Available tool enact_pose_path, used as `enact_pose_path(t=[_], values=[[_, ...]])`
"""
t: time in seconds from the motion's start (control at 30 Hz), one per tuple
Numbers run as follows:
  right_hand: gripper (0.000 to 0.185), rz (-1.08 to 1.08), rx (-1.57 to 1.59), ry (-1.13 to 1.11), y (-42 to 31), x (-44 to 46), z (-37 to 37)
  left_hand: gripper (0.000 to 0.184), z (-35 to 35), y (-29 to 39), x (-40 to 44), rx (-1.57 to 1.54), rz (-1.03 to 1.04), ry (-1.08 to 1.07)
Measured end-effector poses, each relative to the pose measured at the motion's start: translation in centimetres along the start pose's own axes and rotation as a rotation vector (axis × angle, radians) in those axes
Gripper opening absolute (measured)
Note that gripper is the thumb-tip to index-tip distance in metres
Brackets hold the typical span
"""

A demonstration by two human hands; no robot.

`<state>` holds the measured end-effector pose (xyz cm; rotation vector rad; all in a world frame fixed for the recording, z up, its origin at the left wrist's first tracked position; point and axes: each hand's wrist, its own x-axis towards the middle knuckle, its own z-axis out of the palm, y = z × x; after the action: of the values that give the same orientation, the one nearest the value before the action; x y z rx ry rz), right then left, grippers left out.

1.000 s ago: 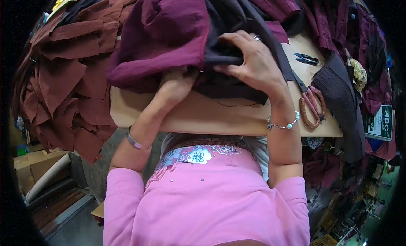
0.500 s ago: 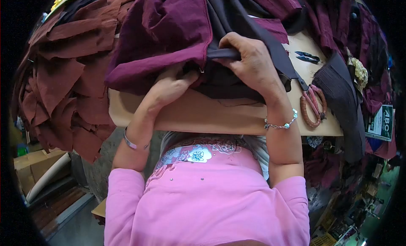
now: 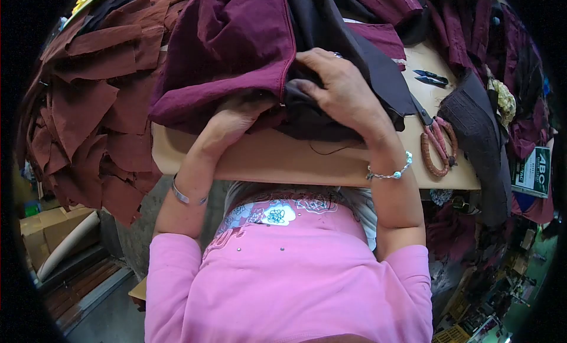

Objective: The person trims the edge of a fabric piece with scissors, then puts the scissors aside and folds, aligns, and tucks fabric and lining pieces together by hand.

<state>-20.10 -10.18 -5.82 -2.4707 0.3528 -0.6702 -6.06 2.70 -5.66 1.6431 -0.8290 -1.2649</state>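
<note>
A maroon cloth piece (image 3: pixel 230 42) is joined by a seam to dark grey cloth (image 3: pixel 331 30), both bunched on the light board. My left hand (image 3: pixel 233 118) reaches under the lower edge of the maroon cloth, its fingertips hidden by the fold. Just right of the seam, my right hand (image 3: pixel 339 86) lies over the dark cloth, thumb and fingers apart with some cloth between them. Whether the fingertips pinch it is hard to see. A loose dark thread hangs below the cloth near my right wrist.
Scissors with wrapped handles (image 3: pixel 437 145) and small black snips (image 3: pixel 431 78) lie on the board (image 3: pixel 266 160) at the right. Brown cloth pieces (image 3: pixel 82 113) are heaped at the left. More maroon cloth (image 3: pixel 466 36) hangs at the back right, near a green-and-white box (image 3: pixel 533 172).
My right hand has moved slightly left toward the seam, letting go of the raised dark fold. My left hand has shifted a little left and deeper under the maroon cloth.
</note>
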Motion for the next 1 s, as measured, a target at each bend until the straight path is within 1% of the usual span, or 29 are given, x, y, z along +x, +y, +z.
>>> enact_pose_path(t=[0.03, 0.1, 0.2, 0.23, 0.3, 0.37, 0.43, 0.47, 0.57, 0.6, 0.63, 0.7, 0.73, 0.77, 0.8, 0.83, 0.9, 0.93, 0.97, 1.0], values=[[0.03, -0.049, -0.055, 0.058, -0.3, 0.0, 0.6, 0.014, 0.0, -0.1, 0.1, -0.021, 0.027, 0.0], [0.035, -0.091, -0.098, 0.091, -0.4, -0.1, 1.6, 0.014, 0.1, -0.8, 0.4, -0.062, 0.083, -0.002], [0.041, -0.13, -0.118, 0.154, -0.7, 0.2, 2.1, 0.017, 0.5, -1.8, 0.5, -0.618, 0.092, -0.134], [0.042, -0.138, -0.118, 0.179, -0.8, 0.3, 2.2, 0.019, 0.5, -2.0, 0.5, -0.607, 0.111, -0.149], [0.04, -0.139, -0.102, 0.184, -1.6, 0.3, 2.3, 0.022, 0.0, -2.3, 0.8, -0.585, 0.149, -0.179], [0.04, -0.142, -0.093, 0.196, -2.0, 0.2, 2.4, 0.024, -0.6, -2.7, 1.1, -0.399, 0.135, -0.121], [0.043, -0.151, -0.093, 0.219, -2.1, 0.2, 2.5, 0.024, -1.0, -2.7, 1.3, -0.323, 0.132, -0.112], [0.038, -0.164, -0.079, 0.272, -1.9, 0.3, 2.6, 0.024, -1.1, -2.7, 1.4, -0.343, 0.136, -0.133], [0.033, -0.146, 0.012, 0.374, -0.6, 0.6, 1.8, 0.023, -1.3, -2.7, 1.6, -0.403, 0.151, -0.196], [0.021, -0.043, -0.031, 0.365, -0.5, 0.6, 1.1, 0.023, -1.4, -2.7, 1.6, -0.424, 0.154, -0.216], [0.018, -0.009, -0.065, 0.364, 0.2, 0.6, 0.8, 0.023, -1.5, -2.9, 1.5, -0.477, 0.142, -0.224], [0.017, 0.002, -0.049, 0.383, 0.5, 0.5, 0.7, 0.022, -1.8, -3.2, 1.3, -0.582, 0.118, -0.242], [0.016, -0.01, -0.096, 0.377, 0.5, 0.5, 0.7, 0.022, -1.4, -3.1, 1.5, -0.559, 0.158, -0.212], [0.015, -0.022, -0.141, 0.371, 0.4, 0.5, 0.8, 0.023, -1.2, -3.0, 1.4, -0.555, 0.155, -0.189], [0.015, -0.034, -0.184, 0.363, 0.2, 0.5, 0.8, 0.023, -1.0, -2.9, 1.3, -0.551, 0.151, -0.165], [0.016, -0.062, -0.156, 0.368, -0.1, 0.6, 0.7, 0.023, -0.8, -2.8, 1.1, -0.547, 0.145, -0.141], [0.023, -0.119, -0.101, 0.376, -0.9, 0.7, 0.3, 0.024, 0.2, -1.8, 0.4, -0.453, 0.05, -0.015], [0.032, -0.06, -0.024, 0.349, -1.3, 0.8, 1.0, 0.025, 0.6, -1.3, 0.1, -0.406, 0.003, 0.048], [0.034, 0.018, 0.014, 0.293, -1.1, 1.0, 1.9, 0.025, 1.0, -1.0, -0.1, -0.335, 0.055, 0.057], [0.033, 0.063, 0.137, 0.27, -1.1, 1.3, 2.0, 0.025, 1.4, -0.8, -0.2, -0.262, 0.105, 0.064]])
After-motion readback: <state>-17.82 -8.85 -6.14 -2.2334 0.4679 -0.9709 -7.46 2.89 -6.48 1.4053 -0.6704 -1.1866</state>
